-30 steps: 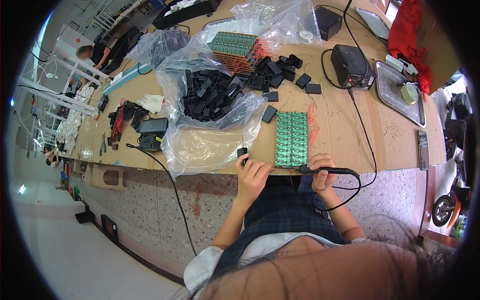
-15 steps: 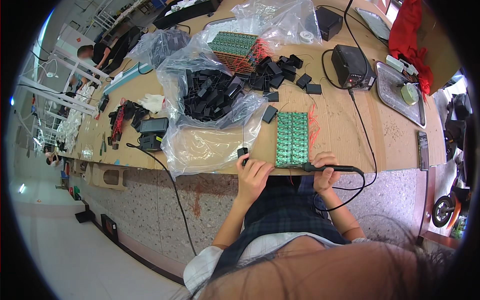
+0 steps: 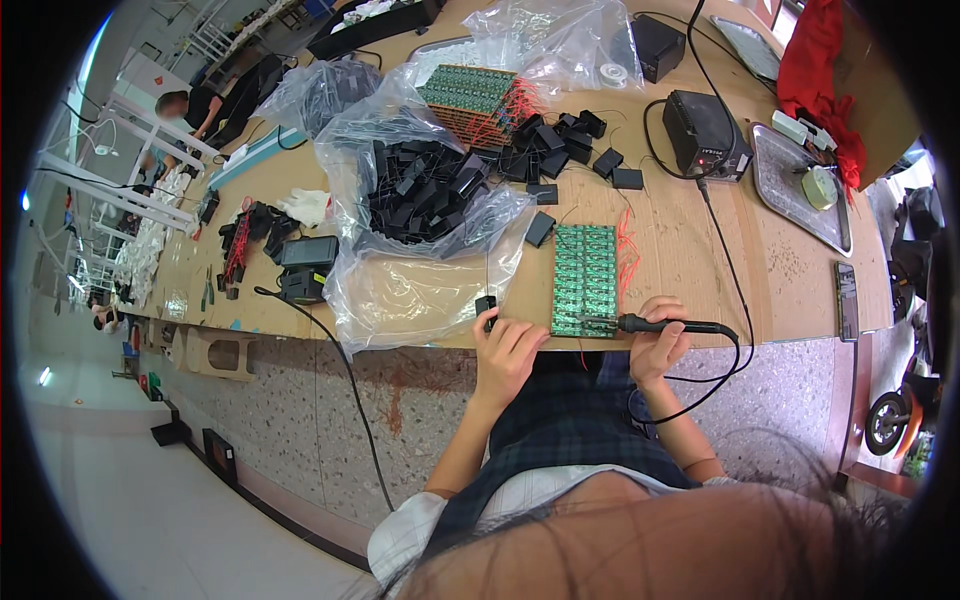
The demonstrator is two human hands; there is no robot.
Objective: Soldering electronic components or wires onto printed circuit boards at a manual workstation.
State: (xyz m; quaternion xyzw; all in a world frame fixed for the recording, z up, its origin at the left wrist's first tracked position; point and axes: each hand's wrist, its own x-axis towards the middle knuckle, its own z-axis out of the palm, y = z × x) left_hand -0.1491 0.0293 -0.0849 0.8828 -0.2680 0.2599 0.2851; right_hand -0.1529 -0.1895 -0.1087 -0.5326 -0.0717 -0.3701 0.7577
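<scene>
At the PCB panel, our right hand grips a soldering iron, likely for control; left hand curls round a black case, seemingly steadying it.

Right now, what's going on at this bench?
The person's right hand holds a black pen-shaped soldering iron, pointed across the near end of a green rectangular circuit-board panel; whether they touch is unclear. The left hand is at a small black plastic box; I can't tell if it grips it. Beyond, black plastic boxes lie heaped in a clear plastic bag.
</scene>
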